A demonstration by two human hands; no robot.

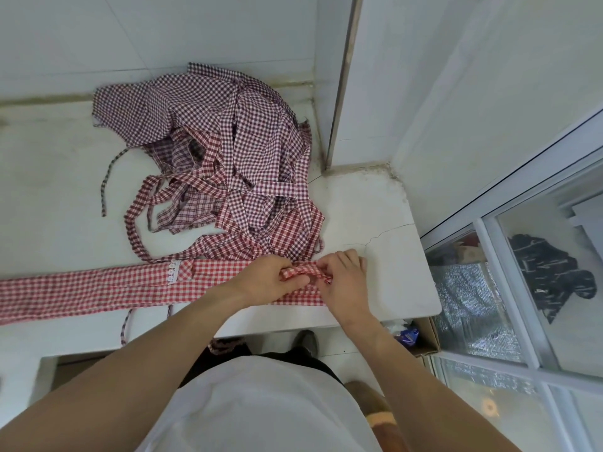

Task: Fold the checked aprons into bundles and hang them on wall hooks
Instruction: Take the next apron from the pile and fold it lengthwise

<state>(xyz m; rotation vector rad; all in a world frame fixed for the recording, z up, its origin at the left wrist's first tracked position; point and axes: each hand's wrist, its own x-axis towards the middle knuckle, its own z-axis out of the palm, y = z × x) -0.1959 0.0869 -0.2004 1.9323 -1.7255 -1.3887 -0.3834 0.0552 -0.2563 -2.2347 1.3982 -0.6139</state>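
Both bare forearms reach forward and angle inward, so the two hands meet close together, nearly touching. The left hand (270, 277) lies knuckles up, its fingers curled under and pinching a rolled end of checked cloth (301, 270). The right hand (342, 278) sits just beside it, fingers bent down over the same roll, thumb tucked toward the left hand. Both wrists are fairly straight.

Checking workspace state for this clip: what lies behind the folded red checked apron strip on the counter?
Behind the red apron strip sits a tangled pile of checked aprons with loose ties, resting on the white counter against the tiled wall. Whatever lies beneath the pile is covered.
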